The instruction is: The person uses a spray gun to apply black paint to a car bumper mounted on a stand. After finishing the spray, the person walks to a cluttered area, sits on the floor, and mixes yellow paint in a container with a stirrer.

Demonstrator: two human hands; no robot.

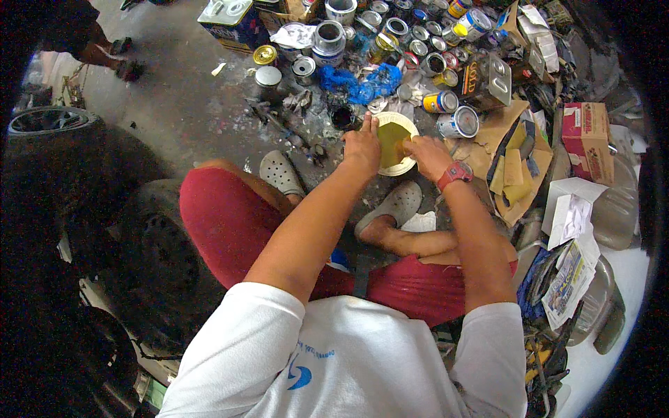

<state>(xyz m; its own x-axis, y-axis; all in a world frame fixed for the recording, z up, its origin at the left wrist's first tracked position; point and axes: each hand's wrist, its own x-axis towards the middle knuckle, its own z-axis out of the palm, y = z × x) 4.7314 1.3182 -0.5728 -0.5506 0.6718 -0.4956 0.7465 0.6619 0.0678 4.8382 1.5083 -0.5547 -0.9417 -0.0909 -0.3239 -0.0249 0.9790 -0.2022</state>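
Note:
In front of me is a round pale-rimmed dish (394, 134) with an olive-yellow inside; whether it is a lid or a shallow tub I cannot tell. My left hand (362, 148) grips its left side, fingers pointing away along the rim. My right hand (429, 156), below a red wristwatch (455, 174), is closed at its right edge, with the fingertips over the inside. Just beyond my left fingers stands a dark open can (343, 118). Crumpled blue plastic (362, 83) lies past the dish. To its right a white can (458, 124) rests on its side.
Many paint cans (329, 43) crowd the floor ahead, with a black rectangular tin (486, 80) among them. Flattened cardboard (519, 191) holding sanding-type sheets lies right, near a red-and-white box (585, 143). Tires (164, 237) stand left. Another person's legs (97, 52) show far left.

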